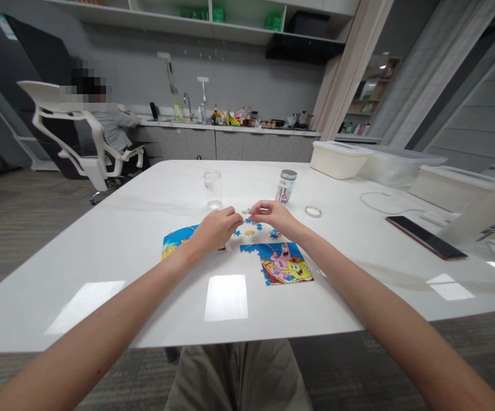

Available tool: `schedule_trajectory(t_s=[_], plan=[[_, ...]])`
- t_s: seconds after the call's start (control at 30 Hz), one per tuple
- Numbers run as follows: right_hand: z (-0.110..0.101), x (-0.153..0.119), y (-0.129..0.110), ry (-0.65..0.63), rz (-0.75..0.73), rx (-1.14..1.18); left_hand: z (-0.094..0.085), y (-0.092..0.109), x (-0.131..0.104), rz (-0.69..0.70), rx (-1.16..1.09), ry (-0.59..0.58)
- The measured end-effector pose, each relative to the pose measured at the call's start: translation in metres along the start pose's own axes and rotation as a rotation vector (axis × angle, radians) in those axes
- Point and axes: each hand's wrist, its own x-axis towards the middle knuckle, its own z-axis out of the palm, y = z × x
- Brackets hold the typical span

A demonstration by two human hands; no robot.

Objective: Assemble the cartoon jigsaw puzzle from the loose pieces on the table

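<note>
My left hand [216, 229] is closed in a pinch, with the thin edge of a jigsaw puzzle piece at its fingertips. Just to the right, my right hand [276, 218] also pinches a small puzzle piece [246, 212], partly hidden by the fingers. Several loose puzzle pieces [250, 233] lie on the table below and between the hands. A partly assembled puzzle [288, 264] with a pink starfish and a yellow sponge figure lies in front of me, its left side ragged. Under my left hand and wrist is a blue and yellow picture [171, 242], mostly covered.
Beyond the hands on the white table [153, 194] stand an open clear jar [213, 188] and a lidded printed canister [286, 187]. A round lid [313, 212] lies nearby. To the right are a dark phone [426, 236], plastic boxes [337, 158] and cables. A person sits by the far counter.
</note>
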Motion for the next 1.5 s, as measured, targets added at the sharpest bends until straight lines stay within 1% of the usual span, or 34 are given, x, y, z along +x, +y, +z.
schedule_trajectory(t_s=[0.1, 0.2, 0.37, 0.47, 0.53, 0.6, 0.73, 0.83, 0.93, 1.23, 1.5], plan=[[-0.007, 0.005, 0.005, 0.094, -0.009, -0.127, 0.000, 0.001, 0.000, -0.044, 0.011, 0.001], [-0.015, 0.009, 0.014, 0.128, -0.021, -0.311, 0.000, 0.002, -0.001, -0.064, 0.044, -0.027], [-0.018, 0.008, 0.026, 0.084, -0.094, -0.624, 0.000, 0.000, -0.001, -0.069, 0.073, -0.048], [-0.015, 0.005, 0.025, 0.044, -0.120, -0.767, -0.001, 0.000, -0.001, -0.075, 0.067, -0.071], [-0.012, 0.002, 0.023, 0.017, -0.118, -0.817, -0.002, 0.000, -0.001, -0.094, 0.058, -0.083], [-0.010, 0.000, 0.021, -0.011, -0.124, -0.843, -0.004, 0.001, -0.001, -0.114, 0.055, -0.087], [-0.007, -0.001, 0.021, -0.086, -0.193, -0.870, -0.003, 0.002, -0.001, -0.135, 0.054, -0.090], [-0.007, -0.002, 0.023, -0.125, -0.223, -0.885, -0.001, 0.001, -0.002, -0.145, 0.061, -0.131], [-0.007, -0.002, 0.023, -0.133, -0.228, -0.890, 0.000, 0.001, -0.003, -0.161, 0.079, -0.172], [-0.007, -0.003, 0.021, -0.160, -0.233, -0.871, 0.001, -0.002, -0.003, -0.214, 0.090, -0.244], [-0.005, -0.003, 0.017, -0.177, -0.218, -0.869, 0.006, -0.005, -0.005, -0.187, 0.098, -0.259]])
